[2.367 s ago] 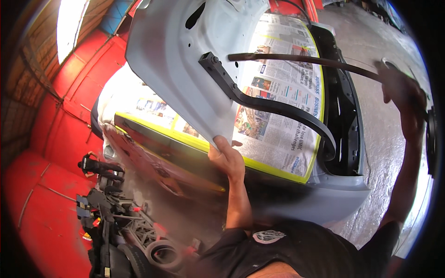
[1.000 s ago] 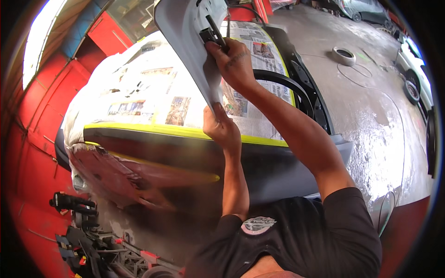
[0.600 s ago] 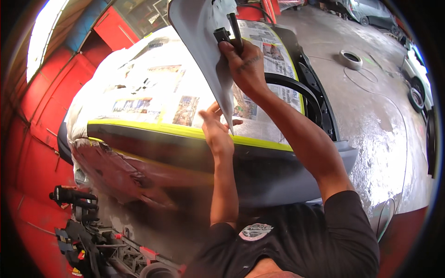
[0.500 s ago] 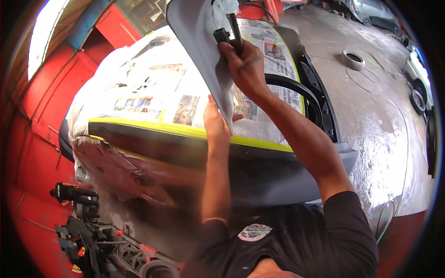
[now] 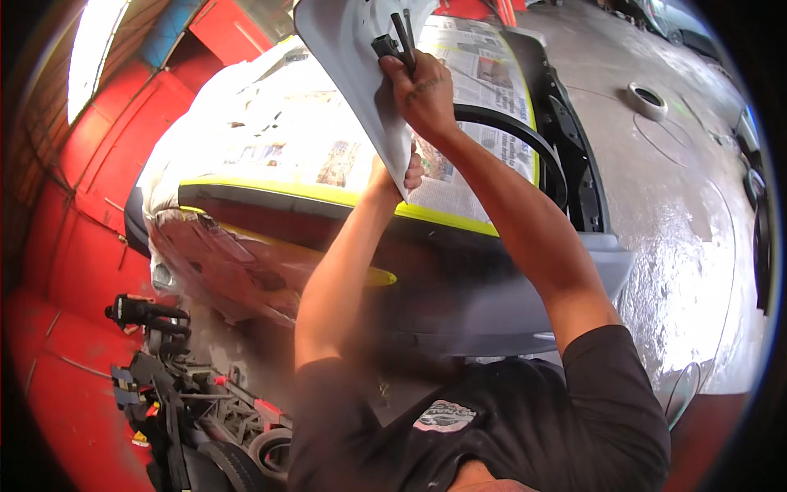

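Observation:
A grey car body panel [image 5: 352, 70] is held up on edge in front of me, its narrow tip pointing down. My left hand [image 5: 412, 170] is wrapped round the panel near that tip, fingers curled over its right side and the palm hidden behind it. Higher up, my right hand [image 5: 425, 92] is closed round black fittings [image 5: 392, 47] on the panel's right side; one looks like a square block, the others like rods. Whether these are fixed to the panel I cannot tell. Beneath it lies a car body masked with newspaper [image 5: 340, 156] and yellow tape [image 5: 303, 190].
A curved black trim piece [image 5: 512, 135] arches over the newspaper at right. A dark grey bumper [image 5: 525, 279] runs along the near side. Metal stands and parts [image 5: 197, 394] crowd the lower left, by a red wall [image 5: 74, 246]. A tyre [image 5: 646, 102] lies on the floor at right.
My left hand has closed its fingers round the panel's lower edge, and its forearm has swung out left. The panel tip has risen slightly, and the right hand has shifted up and left.

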`<control>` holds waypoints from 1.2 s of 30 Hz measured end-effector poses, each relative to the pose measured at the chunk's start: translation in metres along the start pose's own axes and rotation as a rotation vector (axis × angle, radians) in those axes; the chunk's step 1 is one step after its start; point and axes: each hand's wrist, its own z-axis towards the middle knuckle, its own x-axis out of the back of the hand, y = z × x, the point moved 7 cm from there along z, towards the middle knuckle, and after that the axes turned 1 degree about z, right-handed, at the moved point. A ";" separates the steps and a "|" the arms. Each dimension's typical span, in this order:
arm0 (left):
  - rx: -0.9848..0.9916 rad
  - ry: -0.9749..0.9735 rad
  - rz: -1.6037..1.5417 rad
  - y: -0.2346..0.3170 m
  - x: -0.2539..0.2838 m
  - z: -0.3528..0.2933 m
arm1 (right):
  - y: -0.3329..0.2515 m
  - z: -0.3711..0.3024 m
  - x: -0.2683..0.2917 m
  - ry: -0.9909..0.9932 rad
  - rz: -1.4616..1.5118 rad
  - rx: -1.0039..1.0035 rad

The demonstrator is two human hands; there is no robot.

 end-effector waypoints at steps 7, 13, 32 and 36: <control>0.004 0.013 0.053 -0.008 0.001 0.004 | 0.001 -0.002 0.007 0.068 0.005 -0.061; -0.008 0.036 0.064 -0.008 0.006 0.007 | -0.002 -0.003 0.003 0.006 0.042 -0.135; -0.012 0.128 0.071 0.000 -0.006 -0.008 | -0.002 -0.003 0.006 0.014 -0.023 -0.154; -0.068 0.141 0.150 0.003 -0.005 -0.011 | -0.005 -0.001 0.002 -0.018 0.011 -0.176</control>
